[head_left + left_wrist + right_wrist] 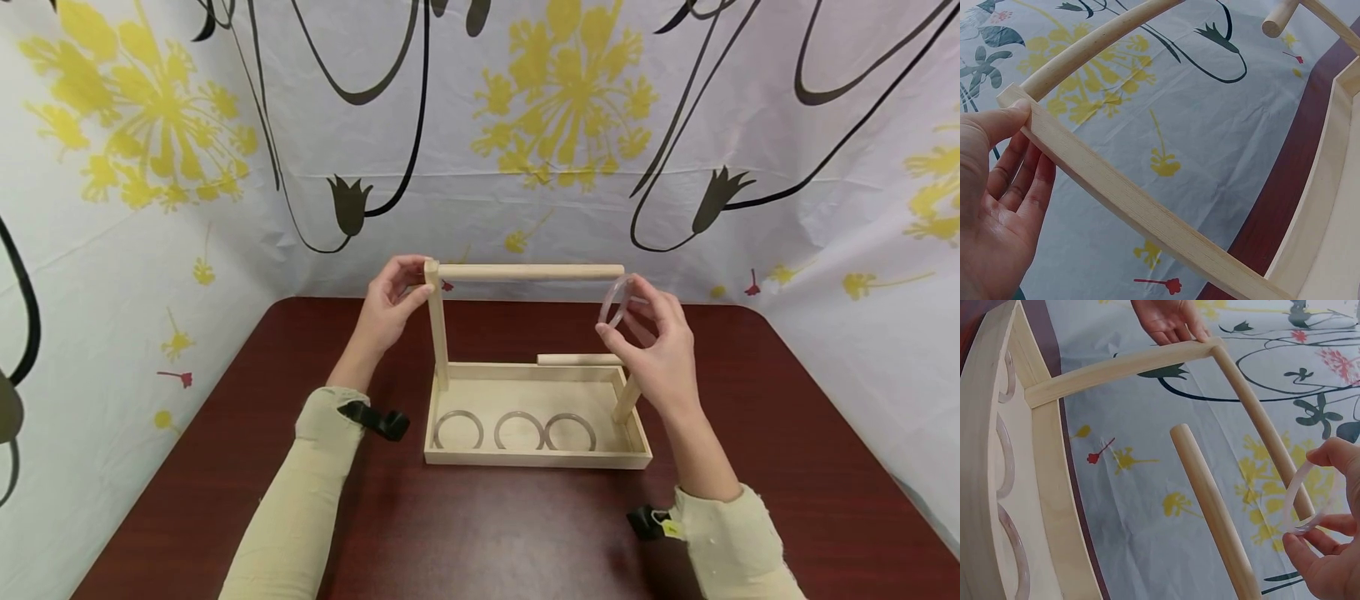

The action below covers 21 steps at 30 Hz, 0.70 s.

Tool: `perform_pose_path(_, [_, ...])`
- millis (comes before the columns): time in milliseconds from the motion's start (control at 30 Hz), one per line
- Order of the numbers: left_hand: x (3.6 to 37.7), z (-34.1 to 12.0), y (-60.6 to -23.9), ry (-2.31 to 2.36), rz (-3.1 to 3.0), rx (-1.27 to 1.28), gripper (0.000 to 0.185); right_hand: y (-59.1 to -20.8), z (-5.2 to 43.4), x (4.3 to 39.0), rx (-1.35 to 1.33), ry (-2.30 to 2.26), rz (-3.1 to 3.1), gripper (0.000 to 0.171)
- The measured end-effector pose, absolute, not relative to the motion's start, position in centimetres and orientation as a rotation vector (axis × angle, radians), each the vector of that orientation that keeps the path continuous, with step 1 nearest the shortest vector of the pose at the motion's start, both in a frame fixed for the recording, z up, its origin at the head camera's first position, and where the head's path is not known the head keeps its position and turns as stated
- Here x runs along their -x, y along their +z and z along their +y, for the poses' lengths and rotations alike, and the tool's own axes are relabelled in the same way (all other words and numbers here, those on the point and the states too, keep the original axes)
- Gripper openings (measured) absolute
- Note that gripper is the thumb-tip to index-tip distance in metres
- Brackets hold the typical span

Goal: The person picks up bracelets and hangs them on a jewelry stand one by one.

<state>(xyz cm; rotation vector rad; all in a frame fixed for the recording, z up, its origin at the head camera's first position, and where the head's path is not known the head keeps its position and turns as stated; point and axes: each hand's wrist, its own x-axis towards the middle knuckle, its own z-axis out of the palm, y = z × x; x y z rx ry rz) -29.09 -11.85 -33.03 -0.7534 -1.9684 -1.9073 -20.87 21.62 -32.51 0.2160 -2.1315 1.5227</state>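
Note:
My left hand [392, 302] pinches the top of the wooden post [438, 333] at the left end of the stand, thumb on one face and fingers behind. From that post's top a long round bar [532, 272] runs level to the right, its far end free. Beside this free end, my right hand [660, 342] holds a pale translucent bangle [613, 302] upright between thumb and fingertips. In the right wrist view the bangle [1291, 494] overlaps the bar's end. Three similar rings, one a bangle [459, 429], lie along the front of the wooden tray [536, 459].
A shorter, lower bar [577, 360] points left from the post [627, 400] at the tray's right side. The tray stands on a dark red-brown table [480, 533]. Behind it hangs a white cloth [450, 142] with yellow and dark flower prints.

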Motion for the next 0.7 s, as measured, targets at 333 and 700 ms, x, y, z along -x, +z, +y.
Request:
perform_pose_path(333, [29.1,-12.0,-33.0,-1.903,-1.975,0.752,0.035,-32.2,22.0,21.5,-0.195,1.540,-2.143,0.071])
perform_pose_path(700, [29.1,-12.0,-32.9,-1.897,-1.995,0.735,0.037,-32.0,22.2,22.0,-0.184,1.462,-2.199,0.070])
